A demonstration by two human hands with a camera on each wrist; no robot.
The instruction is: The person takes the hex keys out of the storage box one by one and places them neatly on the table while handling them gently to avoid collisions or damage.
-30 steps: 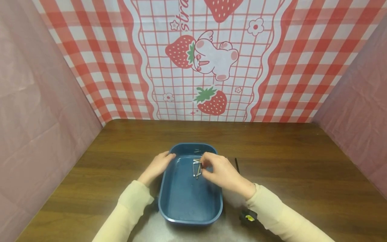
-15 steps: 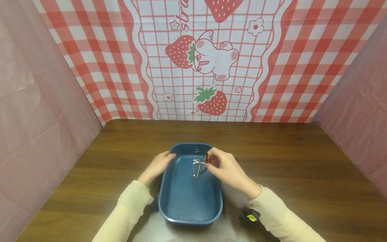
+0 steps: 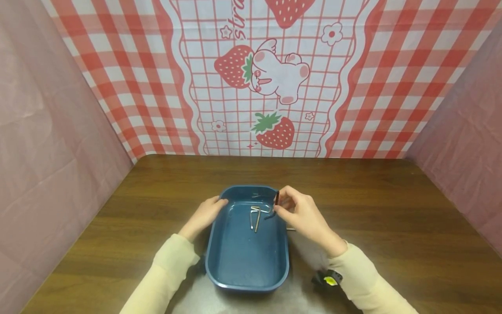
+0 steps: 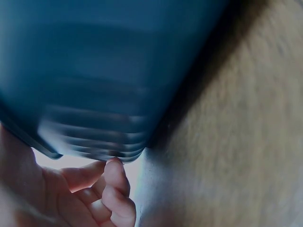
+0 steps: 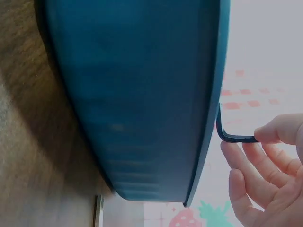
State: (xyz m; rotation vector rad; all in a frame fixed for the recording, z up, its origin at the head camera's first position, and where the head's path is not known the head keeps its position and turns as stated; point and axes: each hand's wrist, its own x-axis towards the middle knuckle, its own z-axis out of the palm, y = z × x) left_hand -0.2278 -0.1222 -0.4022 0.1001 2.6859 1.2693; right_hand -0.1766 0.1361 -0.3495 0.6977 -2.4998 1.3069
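A deep blue rectangular bin (image 3: pixel 247 257) stands on the table. My left hand (image 3: pixel 204 216) grips its left side near the far end, thumb at the rim; the left wrist view shows curled fingers (image 4: pixel 116 179) against the outer wall. Over the bin's right rim, my right hand (image 3: pixel 302 216) pinches a black hex key (image 5: pixel 239 138) between thumb and fingers. Its bent end points toward the bin in the head view. Inside the bin lie several metal hex keys (image 3: pixel 256 220), silver and brass-toned, near the far end.
Right of the bin, a thin metal rod (image 3: pixel 291 229) lies on the brown wooden table (image 3: pixel 384 209), partly hidden by the right hand. A small black device with a yellow patch (image 3: pixel 330 280) sits by the right sleeve. Printed red-and-white cloth (image 3: pixel 274 87) hangs behind the table.
My right hand has lifted the black hex key from the pile and moved right, to over the bin's right rim. The left hand and the bin have stayed in place.
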